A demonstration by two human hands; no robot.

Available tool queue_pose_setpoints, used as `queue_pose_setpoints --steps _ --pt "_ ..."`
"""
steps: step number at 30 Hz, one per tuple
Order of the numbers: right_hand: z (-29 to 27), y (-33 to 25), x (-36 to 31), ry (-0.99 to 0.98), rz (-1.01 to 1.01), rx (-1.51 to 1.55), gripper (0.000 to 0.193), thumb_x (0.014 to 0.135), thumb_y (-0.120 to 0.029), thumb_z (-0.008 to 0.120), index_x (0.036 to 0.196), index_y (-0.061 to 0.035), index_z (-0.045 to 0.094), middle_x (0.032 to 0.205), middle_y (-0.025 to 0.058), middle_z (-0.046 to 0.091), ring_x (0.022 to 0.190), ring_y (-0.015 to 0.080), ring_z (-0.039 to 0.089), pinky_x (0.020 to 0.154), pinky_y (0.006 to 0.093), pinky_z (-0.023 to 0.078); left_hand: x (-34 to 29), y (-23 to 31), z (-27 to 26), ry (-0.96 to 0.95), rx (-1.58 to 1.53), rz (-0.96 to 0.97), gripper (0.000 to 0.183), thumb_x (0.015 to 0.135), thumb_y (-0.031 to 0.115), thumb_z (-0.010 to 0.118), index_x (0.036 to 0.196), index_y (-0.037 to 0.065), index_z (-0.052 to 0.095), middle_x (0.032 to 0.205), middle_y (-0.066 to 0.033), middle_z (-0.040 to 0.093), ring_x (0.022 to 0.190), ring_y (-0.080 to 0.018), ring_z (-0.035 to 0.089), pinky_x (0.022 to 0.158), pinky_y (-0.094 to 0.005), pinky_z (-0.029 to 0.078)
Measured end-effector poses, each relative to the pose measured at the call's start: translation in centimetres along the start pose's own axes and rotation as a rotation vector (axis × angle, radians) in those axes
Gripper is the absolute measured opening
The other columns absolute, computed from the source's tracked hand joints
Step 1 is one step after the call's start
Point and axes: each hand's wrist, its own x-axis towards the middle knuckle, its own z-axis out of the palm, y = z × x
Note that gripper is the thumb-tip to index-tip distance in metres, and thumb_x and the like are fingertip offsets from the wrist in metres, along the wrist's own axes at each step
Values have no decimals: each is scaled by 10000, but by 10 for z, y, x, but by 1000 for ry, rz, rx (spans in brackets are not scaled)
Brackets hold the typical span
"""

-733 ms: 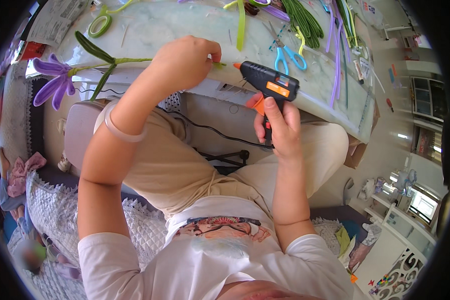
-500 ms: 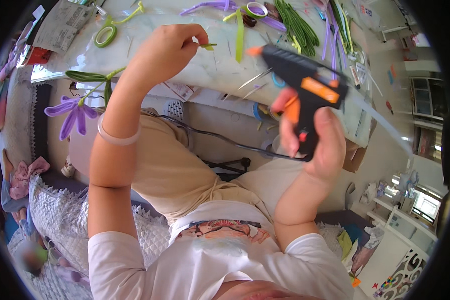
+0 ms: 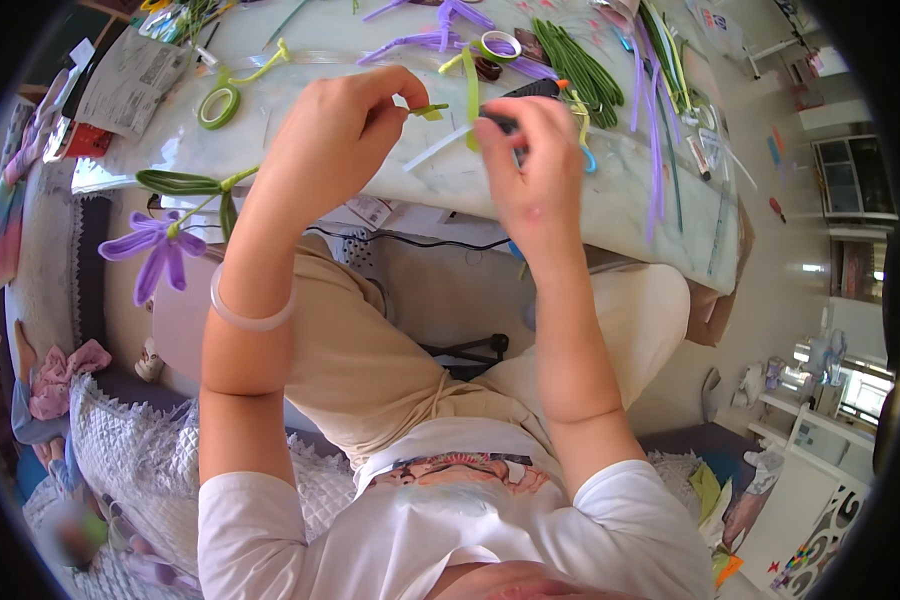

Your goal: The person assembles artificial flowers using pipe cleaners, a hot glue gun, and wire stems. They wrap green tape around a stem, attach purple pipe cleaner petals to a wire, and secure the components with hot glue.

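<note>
My left hand is closed in a pinch on the green stem of a purple fuzzy-wire flower. The stem passes behind my wrist, and its short tip with a scrap of green tape pokes out past my fingers. Green looped leaves sit on the stem above the bloom. At the table, my right hand is closed around a black hot glue gun, partly hidden by my fingers. Its orange nozzle faces away to the right. A translucent glue stick juts out at its rear.
On the marble-patterned table lie a green tape roll, another tape roll with a loose strip, green fuzzy wires and purple strips. A grey package stands far left. The gun's cord hangs below the table edge.
My right hand has carried the glue gun from over my lap, forward and left, to the table, turning its nozzle from left to right. My left hand still holds the flower stem.
</note>
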Motion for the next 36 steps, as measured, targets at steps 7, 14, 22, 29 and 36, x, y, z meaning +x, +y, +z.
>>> queue_pose_setpoints --steps 7,14,22,29,36 --pt "17 -2 2 -242 440 875 114 789 -98 660 834 -6 609 706 -13 587 617 29 492 538 181 382 -3 10 5 -24 -57 61 147 806 21 495 919 30 589 529 -25 421 475 -83 361 449 -251 306" --pt "12 -3 1 -196 429 851 80 792 -99 635 802 -34 589 688 -16 556 639 45 479 600 197 389 -5 13 9 53 -96 77 170 800 3 508 935 34 607 521 -12 387 478 -75 318 442 -247 269" --pt "19 -2 -3 -122 427 905 88 780 -74 634 766 -4 582 648 -23 566 571 14 470 512 181 372 -5 14 13 103 -66 53 192 803 -13 518 913 43 666 506 12 346 476 -53 263 423 -245 221" --pt "-11 33 -6 80 78 -186 350 705 -259 735 912 -25 578 887 95 543 747 231 570 612 339 456 0 2 18 95 -12 -1 200 802 -1 519 927 51 667 502 3 350 467 -68 275 427 -250 236" --pt "-11 42 -9 -130 117 -622 493 662 -306 768 991 -20 537 1018 128 486 868 301 551 694 381 477 7 -13 22 -11 62 -59 202 800 37 522 931 58 673 519 -25 432 468 -84 351 446 -262 299"
